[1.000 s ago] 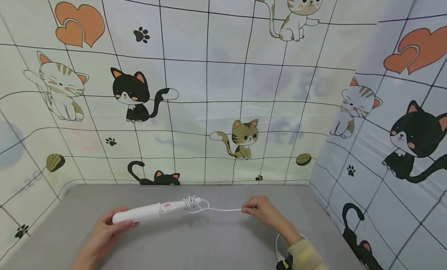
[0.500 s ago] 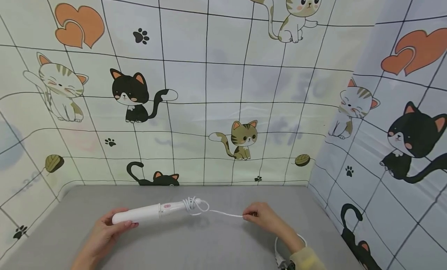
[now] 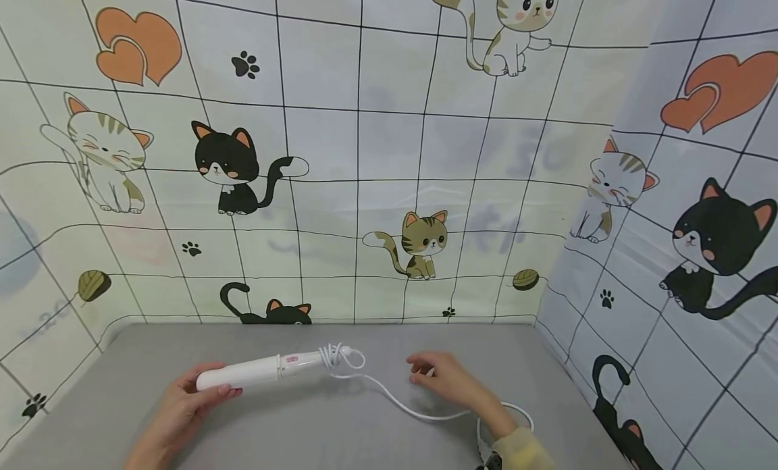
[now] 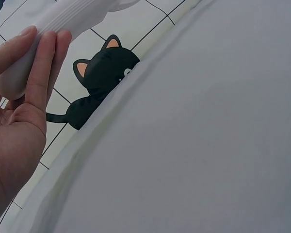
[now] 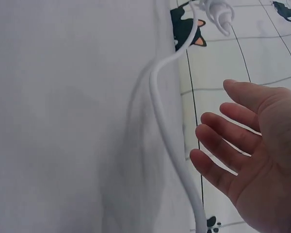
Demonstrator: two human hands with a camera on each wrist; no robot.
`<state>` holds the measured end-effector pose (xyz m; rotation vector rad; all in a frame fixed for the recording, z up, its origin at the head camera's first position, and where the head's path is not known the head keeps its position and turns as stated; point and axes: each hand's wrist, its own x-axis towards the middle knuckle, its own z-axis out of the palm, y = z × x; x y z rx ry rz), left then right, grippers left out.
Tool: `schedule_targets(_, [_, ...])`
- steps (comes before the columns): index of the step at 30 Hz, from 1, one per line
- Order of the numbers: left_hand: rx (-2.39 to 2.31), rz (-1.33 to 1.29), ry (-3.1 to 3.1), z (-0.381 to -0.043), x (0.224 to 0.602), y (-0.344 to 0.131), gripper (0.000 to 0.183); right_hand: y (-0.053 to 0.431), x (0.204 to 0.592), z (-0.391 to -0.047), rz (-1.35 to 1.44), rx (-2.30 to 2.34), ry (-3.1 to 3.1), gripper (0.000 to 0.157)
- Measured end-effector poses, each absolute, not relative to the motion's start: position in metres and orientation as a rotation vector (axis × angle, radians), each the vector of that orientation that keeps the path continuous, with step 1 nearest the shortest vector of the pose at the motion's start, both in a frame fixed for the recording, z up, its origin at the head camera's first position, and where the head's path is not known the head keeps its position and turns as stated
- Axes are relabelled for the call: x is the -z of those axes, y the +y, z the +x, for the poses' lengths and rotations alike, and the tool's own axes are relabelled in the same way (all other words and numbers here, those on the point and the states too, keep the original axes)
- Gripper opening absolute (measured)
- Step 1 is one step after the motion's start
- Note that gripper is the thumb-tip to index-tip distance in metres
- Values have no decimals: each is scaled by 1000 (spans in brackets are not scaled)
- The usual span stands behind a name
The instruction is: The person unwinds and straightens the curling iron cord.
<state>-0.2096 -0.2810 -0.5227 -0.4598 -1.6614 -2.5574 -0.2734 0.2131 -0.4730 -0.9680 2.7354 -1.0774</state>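
Observation:
A white wand-shaped electric appliance (image 3: 255, 373) is raised over the grey table, its outer end tilted slightly up. My left hand (image 3: 182, 406) grips its thick, rounded end; in the left wrist view the fingers and thumb wrap the smooth white body (image 4: 63, 22). Loops of white cord (image 3: 333, 354) are wound around the thinner end. From there the loose cord (image 3: 401, 404) sags to the right and passes by my right forearm. My right hand (image 3: 446, 379) hovers above the cord, holding nothing. Its fingers are loosely bent and spread in the right wrist view, apart from the cord (image 5: 167, 126).
A grey tabletop (image 3: 292, 429) spreads beneath both hands. Cat-printed white cloth walls (image 3: 322, 206) rise at the back and sides. Near the right sleeve (image 3: 523, 451) lies the cord's end, with a pale plug piece and a dark part (image 3: 491, 462) at the frame's bottom.
My right hand has let go of the cord, which was pulled out straight before and now droops in a curve. The left hand and the appliance have stayed in place.

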Motion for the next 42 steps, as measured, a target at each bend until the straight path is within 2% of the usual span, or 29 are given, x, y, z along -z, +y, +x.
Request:
schedule_targets(10, [2555,-496,-1620,-209,522,-278,49,170,482,-270,-934,1201,2556,51])
schedule_targets(15, [2555,-530,-1603,-209,523,-277,50,157,488,-266,-873,1286,2494,55])
schedule_targets(22, [2574,-532,-1597,-209,523,-278,49,146,496,-263,-849,1439,2381,46])
schedule_targets(29, [2571,-489,-1612,-207,524,-280,48,143,494,-261,-842,1554,2327,28])
schedule_targets(42, [2593,-474,-1621,-206,525,-280,48,154,499,-265,-811,1708,2395,21])
